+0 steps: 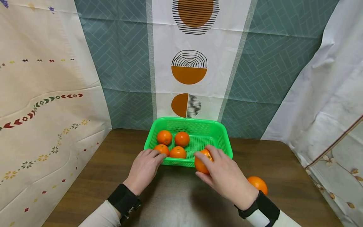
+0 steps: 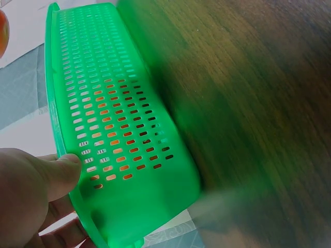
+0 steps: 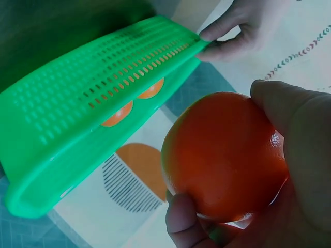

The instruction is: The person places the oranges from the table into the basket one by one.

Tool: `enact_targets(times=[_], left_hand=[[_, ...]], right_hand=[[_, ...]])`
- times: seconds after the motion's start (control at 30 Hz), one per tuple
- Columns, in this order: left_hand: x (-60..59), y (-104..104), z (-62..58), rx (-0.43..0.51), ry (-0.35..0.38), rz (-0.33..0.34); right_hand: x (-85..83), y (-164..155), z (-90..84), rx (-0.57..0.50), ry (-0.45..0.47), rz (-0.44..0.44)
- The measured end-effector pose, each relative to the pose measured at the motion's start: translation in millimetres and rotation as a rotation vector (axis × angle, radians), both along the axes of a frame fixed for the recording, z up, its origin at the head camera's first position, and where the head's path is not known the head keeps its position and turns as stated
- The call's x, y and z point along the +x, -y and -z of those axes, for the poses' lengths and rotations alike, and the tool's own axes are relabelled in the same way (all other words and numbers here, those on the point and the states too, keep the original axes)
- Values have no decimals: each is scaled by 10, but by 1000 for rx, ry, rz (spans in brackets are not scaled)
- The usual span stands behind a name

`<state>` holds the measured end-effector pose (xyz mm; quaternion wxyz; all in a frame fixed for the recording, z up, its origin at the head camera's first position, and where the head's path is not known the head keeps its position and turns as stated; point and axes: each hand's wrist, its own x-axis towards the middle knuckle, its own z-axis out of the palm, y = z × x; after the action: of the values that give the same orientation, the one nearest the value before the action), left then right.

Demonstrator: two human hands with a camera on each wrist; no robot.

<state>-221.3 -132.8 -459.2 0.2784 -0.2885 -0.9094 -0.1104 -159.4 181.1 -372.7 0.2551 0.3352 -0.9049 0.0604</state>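
Cupping an orange (image 1: 202, 164) between thumb and curled fingers, the right hand (image 1: 227, 176) hangs at the near rim of the green basket (image 1: 224, 134), fruit just over the front edge. In the right wrist view the thumb lies over the top of the orange (image 3: 225, 155) and a fingertip shows beneath it, so the hold looks snug all round. The left hand (image 1: 144, 168) steadies the basket at its near left corner; the left wrist view shows the thumb (image 2: 62, 173) pressed against the perforated wall (image 2: 114, 129) with the fingers tucked behind the rim, a pinch on the plastic.

To do this step well, I judge the orange should clear the rim fully before it goes down, because the rim is raised and a clipped edge could tip the light basket. The open patch of floor at the right half of the basket seems the best place, since four oranges (image 1: 173, 145) already fill the left half, the two front ones touching or nearly so. Letting go low, close to the mesh, should keep the fruit from rolling into the others. The left hand's pinch ought to hold firm until the fruit settles.

One more orange (image 1: 258, 184) lies on the brown table (image 1: 99, 167) just beside the right wrist, well apart from the basket.
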Motion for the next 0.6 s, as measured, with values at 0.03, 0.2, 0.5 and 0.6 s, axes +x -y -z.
enact_targets(times=[0.03, 0.2, 0.5, 0.6], left_hand=[[-1, 0, 0, -1, 0, 0], [-1, 1, -1, 4, -3, 3], [1, 2, -3, -2, -11, 5], [0, 3, -1, 2, -15, 8]], right_hand=[[-17, -4, -9, 0, -1, 4], [-106, -13, -36, 1, -7, 12], [-239, -22, -55, -14, -22, 4], [-291, -26, -69, -6, -31, 17]])
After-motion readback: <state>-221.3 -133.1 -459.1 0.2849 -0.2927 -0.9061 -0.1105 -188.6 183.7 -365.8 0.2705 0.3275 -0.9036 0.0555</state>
